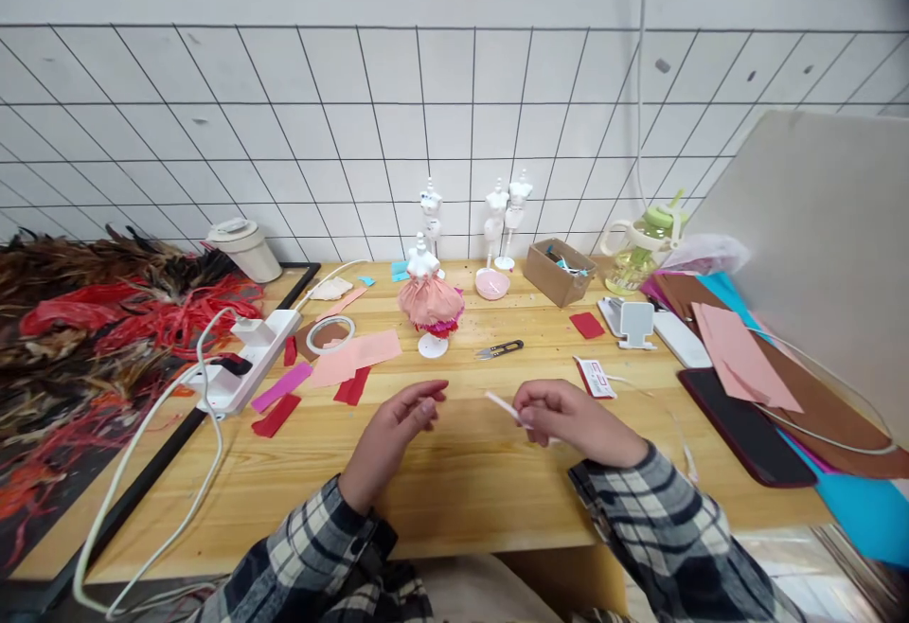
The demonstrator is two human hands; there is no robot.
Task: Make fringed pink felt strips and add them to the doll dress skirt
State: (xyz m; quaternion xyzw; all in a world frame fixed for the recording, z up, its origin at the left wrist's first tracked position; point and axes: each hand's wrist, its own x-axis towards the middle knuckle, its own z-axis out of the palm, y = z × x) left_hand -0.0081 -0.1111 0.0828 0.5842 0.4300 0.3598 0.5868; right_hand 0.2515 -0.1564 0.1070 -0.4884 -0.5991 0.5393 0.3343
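Between the fingers of my right hand [561,415] is a thin white strip [503,404], its free end pointing left and a little up. My left hand [396,429] hovers over the wooden table with fingers apart, holding nothing. Beyond my left hand stands a small white mannequin [423,261] wearing a ruffled pink skirt [432,301] with red and magenta layers below. Small black thread snips [500,349] lie on the table beyond and between my hands. Pink crepe paper [365,350] and a red paper piece [352,386] lie left of the mannequin.
A roll of tape [330,322], a power strip [248,367] and looping cables occupy the left. At the back are bare mannequins [519,202], a pink dish [492,284] and a cardboard box [558,273]. A phone [745,429], a green-lidded jug [634,249] and coloured sheets stand right.
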